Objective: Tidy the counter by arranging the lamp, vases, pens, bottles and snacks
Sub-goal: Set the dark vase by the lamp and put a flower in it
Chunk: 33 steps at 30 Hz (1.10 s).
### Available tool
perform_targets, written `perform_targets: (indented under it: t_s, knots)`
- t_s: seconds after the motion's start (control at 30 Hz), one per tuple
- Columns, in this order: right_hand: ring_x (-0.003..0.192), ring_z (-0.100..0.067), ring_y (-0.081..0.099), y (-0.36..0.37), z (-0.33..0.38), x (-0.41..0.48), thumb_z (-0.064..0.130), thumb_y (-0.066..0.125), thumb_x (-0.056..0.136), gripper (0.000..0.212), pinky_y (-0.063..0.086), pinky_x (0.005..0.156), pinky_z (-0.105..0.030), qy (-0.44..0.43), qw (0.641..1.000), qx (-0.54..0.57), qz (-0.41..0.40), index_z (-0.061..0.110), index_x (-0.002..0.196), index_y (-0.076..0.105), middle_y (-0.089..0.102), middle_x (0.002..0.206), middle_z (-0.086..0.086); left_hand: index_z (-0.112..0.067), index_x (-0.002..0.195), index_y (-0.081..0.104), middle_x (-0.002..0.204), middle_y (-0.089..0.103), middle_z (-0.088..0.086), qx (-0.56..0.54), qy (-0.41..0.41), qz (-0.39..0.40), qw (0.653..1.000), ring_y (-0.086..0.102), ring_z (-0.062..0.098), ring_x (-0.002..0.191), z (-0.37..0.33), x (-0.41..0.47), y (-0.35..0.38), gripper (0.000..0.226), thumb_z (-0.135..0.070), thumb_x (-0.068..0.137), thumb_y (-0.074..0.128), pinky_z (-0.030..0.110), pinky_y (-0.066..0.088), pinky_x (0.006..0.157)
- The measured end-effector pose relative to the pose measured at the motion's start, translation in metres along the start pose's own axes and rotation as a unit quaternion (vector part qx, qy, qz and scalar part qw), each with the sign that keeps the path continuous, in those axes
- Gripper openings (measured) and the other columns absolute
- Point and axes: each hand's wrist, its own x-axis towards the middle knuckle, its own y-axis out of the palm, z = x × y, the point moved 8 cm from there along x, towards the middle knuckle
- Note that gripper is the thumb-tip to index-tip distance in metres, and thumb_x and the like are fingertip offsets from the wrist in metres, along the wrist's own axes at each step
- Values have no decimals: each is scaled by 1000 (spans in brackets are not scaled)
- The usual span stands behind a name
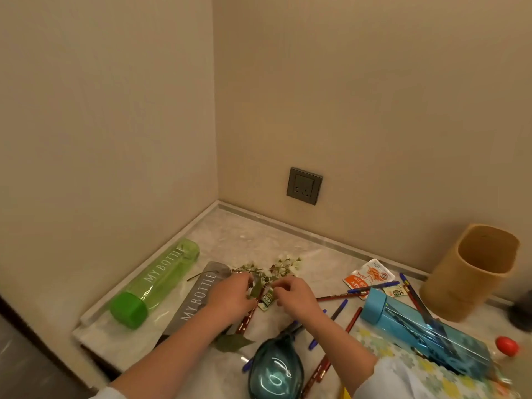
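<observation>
The left hand (233, 296) and right hand (296, 295), fingers curled, pinch the flower sprig (285, 264) at its near end. Its blossoms point away toward the wall. The teal vase (276, 370) lies behind the hands, between the forearms.

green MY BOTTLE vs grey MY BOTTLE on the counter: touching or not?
Apart. The head view shows a strip of pale counter running between the green bottle and the grey bottle along their length.

A dark grey socket (304, 186) sits low on the beige back wall (374, 96), near the corner.
</observation>
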Motion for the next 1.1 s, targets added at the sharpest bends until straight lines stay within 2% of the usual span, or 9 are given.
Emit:
perform_targets:
  t_s: [0.1, 0.2, 0.33, 0.4, 0.53, 0.63, 0.8, 0.87, 1.1]
  knots:
    - [83, -17, 67, 8, -6, 1, 13, 51, 91, 28, 55, 80, -33, 18, 1000, 0, 1, 17, 108, 73, 71, 102, 1, -23, 115, 55, 112, 64, 0, 78, 25, 3, 997, 63, 21, 100, -4, 2, 5, 29, -27, 87, 59, 36, 54, 82]
    - [74, -16, 62, 13, -11, 1, 14, 51, 91, 27, 51, 73, -30, 40, 999, 19, 0, 15, 104, 75, 71, 90, 0, -22, 118, 55, 116, 62, 3, 79, 31, 1, 996, 62, 23, 104, -6, 4, 9, 26, -22, 91, 54, 37, 53, 83]
    - [66, -18, 49, 12, -11, -2, 21, 54, 93, 31, 41, 65, -29, 56, 996, 69, -19, -4, 81, 68, 57, 70, -12, -25, 124, 59, 112, 66, -3, -8, 25, 1, 1000, 63, 15, 100, -5, 7, 5, 36, -18, 89, 57, 32, 54, 83]
    - [66, -17, 49, 5, -4, -4, 25, 54, 94, 37, 41, 63, -28, 54, 991, 115, -30, -10, 85, 66, 55, 71, -19, -24, 122, 59, 111, 66, -5, -63, 21, 5, 998, 62, 12, 98, -9, 9, -2, 35, -19, 87, 59, 30, 52, 84]
    - [62, -8, 54, -22, 22, -16, 29, 54, 97, 25, 40, 48, -15, 38, 976, 207, -49, 12, 100, 73, 66, 79, 1, -22, 108, 59, 99, 63, -6, -215, 35, 7, 976, 59, 7, 86, -36, 14, -28, 24, -16, 86, 63, 22, 48, 73]
    - [65, -9, 54, -55, 43, -26, 28, 57, 96, 19, 40, 52, -19, 1, 963, 254, -87, 19, 98, 73, 66, 79, 4, -22, 104, 59, 97, 65, -3, -307, 58, 2, 950, 61, 8, 83, -64, 15, -51, 20, -16, 86, 67, 19, 44, 62]
    - [69, -9, 51, -127, 66, -47, 29, 63, 92, 10, 40, 58, -20, -35, 945, 287, -151, 30, 84, 69, 65, 79, 10, -22, 106, 62, 100, 69, 0, -380, 99, 9, 920, 67, 16, 90, -122, 15, -74, 21, -19, 86, 69, 25, 54, 67]
    - [76, -6, 55, -156, 70, -54, 29, 63, 92, 6, 41, 63, -20, -51, 944, 283, -164, 28, 92, 69, 66, 88, 11, -22, 107, 63, 99, 70, 0, -398, 119, 18, 909, 67, 14, 90, -151, 13, -78, 21, -18, 87, 68, 22, 53, 66]
    - [95, -1, 59, -257, 62, -83, 25, 66, 90, 27, 42, 69, -19, -83, 943, 253, -197, 20, 117, 67, 69, 106, 8, -21, 106, 65, 97, 71, 0, -441, 181, 51, 877, 68, 13, 90, -258, 5, -77, 21, -11, 88, 67, 19, 52, 65]
